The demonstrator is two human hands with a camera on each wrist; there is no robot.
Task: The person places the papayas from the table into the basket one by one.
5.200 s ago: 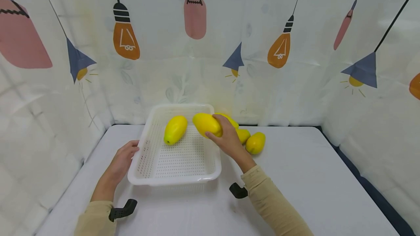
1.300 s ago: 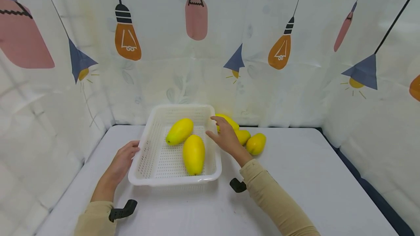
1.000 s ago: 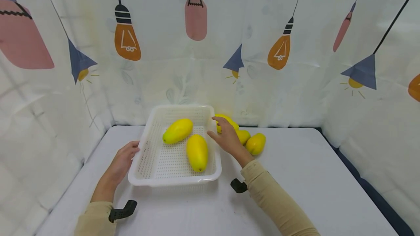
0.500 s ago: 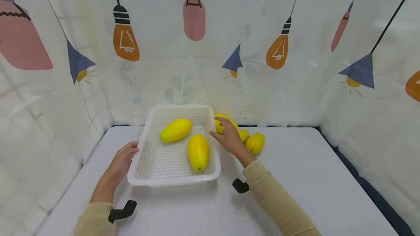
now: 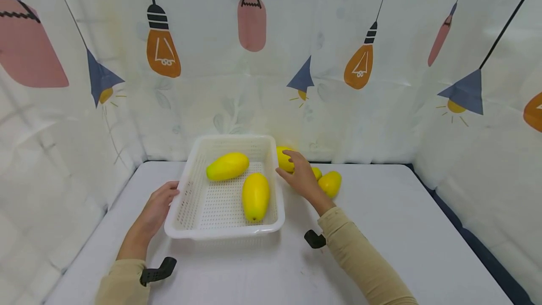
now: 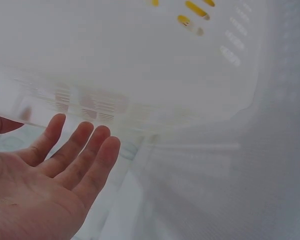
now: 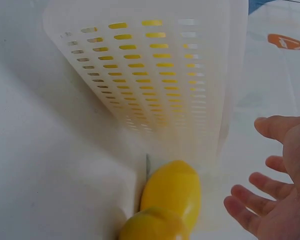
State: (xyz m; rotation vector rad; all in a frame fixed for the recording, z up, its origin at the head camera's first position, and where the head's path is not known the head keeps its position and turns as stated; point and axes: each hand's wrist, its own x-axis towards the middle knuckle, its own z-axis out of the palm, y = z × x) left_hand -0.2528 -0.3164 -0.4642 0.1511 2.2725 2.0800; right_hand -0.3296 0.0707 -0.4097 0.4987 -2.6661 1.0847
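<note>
A white perforated plastic basket (image 5: 226, 234) holds two yellow, oval, mango-like fruits: one with a greenish tip (image 5: 227, 166) lies toward the back, another (image 5: 256, 196) near the right front. My left hand (image 5: 157, 208) is at the basket's left side; in the left wrist view its slightly bent fingers (image 6: 97, 150) touch or nearly touch the rim from outside. Just beyond the right rim, my right hand (image 5: 304, 178) hovers with fingers spread and nothing held, close to a yellow fruit (image 5: 284, 159) behind it. The right wrist view shows that hand (image 7: 280, 187) apart from the basket.
Right of the basket, more yellow fruits lie on the white table (image 5: 381, 229), including one at the outer end (image 5: 330, 184); my right hand partly covers the group. A patterned curtain (image 5: 271, 93) hangs behind the table and along both sides.
Earlier my right hand held a yellow fruit over the basket; that fruit now lies inside. The fruits there rolled slightly, and my right hand drifted right toward the others. My left hand stayed put.
</note>
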